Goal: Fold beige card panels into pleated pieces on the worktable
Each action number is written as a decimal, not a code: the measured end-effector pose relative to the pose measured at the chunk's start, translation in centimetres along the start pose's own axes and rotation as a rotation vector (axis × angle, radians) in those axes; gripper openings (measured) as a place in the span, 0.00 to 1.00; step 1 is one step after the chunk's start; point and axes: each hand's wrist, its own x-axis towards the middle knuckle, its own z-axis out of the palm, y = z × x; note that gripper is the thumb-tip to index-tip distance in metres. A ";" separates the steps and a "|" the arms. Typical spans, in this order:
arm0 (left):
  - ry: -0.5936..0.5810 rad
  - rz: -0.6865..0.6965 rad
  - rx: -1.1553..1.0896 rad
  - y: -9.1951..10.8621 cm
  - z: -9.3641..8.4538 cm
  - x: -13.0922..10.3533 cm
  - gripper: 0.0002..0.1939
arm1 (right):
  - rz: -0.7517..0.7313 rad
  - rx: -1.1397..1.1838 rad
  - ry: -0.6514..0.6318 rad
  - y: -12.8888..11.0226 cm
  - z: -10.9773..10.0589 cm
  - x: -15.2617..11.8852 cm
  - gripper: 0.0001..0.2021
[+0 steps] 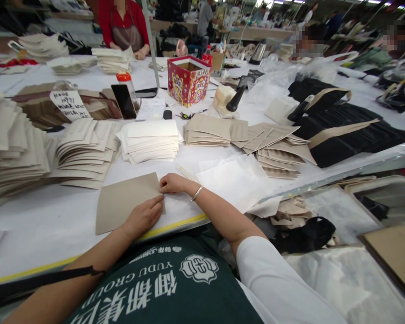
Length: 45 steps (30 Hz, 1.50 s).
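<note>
A flat beige panel [126, 198] lies on the white table near its front edge. My left hand [146, 217] rests on the panel's lower right part, fingers stretched out flat toward its right edge. At that same edge is my right hand [173, 183], its fingers pinched together by the panel's upper right side. What sits between those fingertips, if anything, is too small to make out. Just beyond are a stack of white pieces [150, 137] and a fanned stack of beige panels [84, 150]. Thin white sheets [234, 175] lie to the right of my right hand.
More beige pieces [212, 130] lie behind, near a red patterned box [189, 81] and a propped phone [123, 101]. Black straps and fabric [351, 126] cover the right side. A tall panel stack [13, 148] stands at left. Across the table is a person in red [126, 24].
</note>
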 end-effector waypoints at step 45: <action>-0.346 -0.302 -0.224 0.1 -3.5 4.2 0.08 | 0.117 -0.270 0.102 -1.0 -3.3 5.7 0.11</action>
